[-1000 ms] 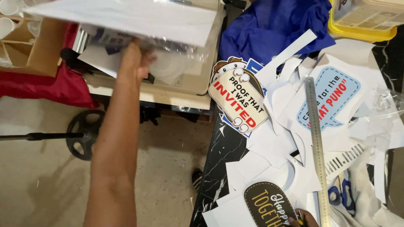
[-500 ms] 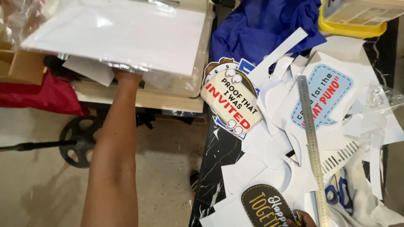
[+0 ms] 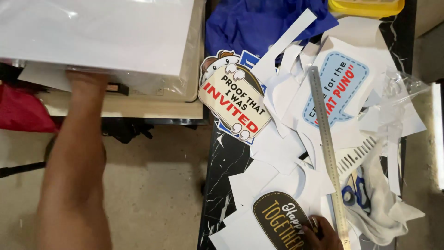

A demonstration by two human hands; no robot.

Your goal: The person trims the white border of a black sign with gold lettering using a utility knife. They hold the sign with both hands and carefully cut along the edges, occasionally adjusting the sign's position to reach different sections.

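Leftward, the left hand (image 3: 88, 79) was reached up under a large white sheet (image 3: 97, 32); only the wrist and heel of the hand showed, the fingers hidden by the sheet, so the state of that grip could not be told. The sheet lay with clear plastic wrap (image 3: 182, 78) under its right edge, on a pale board (image 3: 138, 106) that stood to the left of the dark marble worktop (image 3: 222, 171). A red cloth (image 3: 23, 111) hung below the board's left end, over a bare tan floor (image 3: 162, 185).

The right hand (image 3: 323, 234) showed only in part at the bottom edge. Its fingers rested on a black oval sign (image 3: 280, 220) with gold and white lettering; how firmly the grip closed on it could not be told. Just right of that hand ran a long steel ruler (image 3: 327, 143), laid nearly upright across the pile.

Around both lay loose white paper offcuts (image 3: 277, 148), overlapping all over the worktop. A cream sign (image 3: 233, 102) with red and black lettering and a cartoon figure sat at the worktop's left side, tilted. A white sign with a blue speech bubble (image 3: 335, 88) lay right of the ruler's top. Blue-handled scissors (image 3: 354, 192) sat partly under a white rag (image 3: 384, 208). A blue cloth (image 3: 254, 23) and a yellow tray (image 3: 365, 7) lay at the far end.
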